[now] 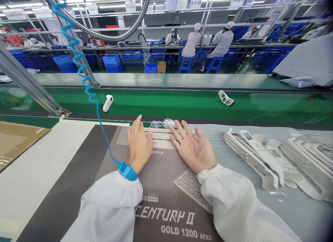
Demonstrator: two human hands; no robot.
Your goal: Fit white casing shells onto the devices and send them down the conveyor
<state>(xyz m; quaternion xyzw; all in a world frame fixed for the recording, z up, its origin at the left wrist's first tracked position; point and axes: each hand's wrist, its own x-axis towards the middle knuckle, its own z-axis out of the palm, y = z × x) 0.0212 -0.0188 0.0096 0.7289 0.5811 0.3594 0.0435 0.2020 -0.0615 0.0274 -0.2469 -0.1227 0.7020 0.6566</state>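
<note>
My left hand (pixel 140 143) is over the far part of a dark printed cardboard sheet (pixel 166 179), back upward, fingers stretched forward and nothing held. A blue wrist strap (pixel 128 170) circles that wrist, and its coiled blue cord (pixel 79 61) runs up out of view. To its right, my right hand (pixel 194 144) is turned palm up with spread fingers, empty. Just beyond the hands lies crumpled clear plastic (pixel 163 123). Whether either hand touches the cardboard, I cannot tell.
Several white plastic housings (pixel 256 158) lie on the grey mat (pixel 275 214) at right. A green conveyor belt (pixel 161 103) crosses ahead, carrying a white handheld device (pixel 108 103) and another white part (pixel 225 98). Brown cardboard (pixel 20 141) lies left. Several people sit at a far bench.
</note>
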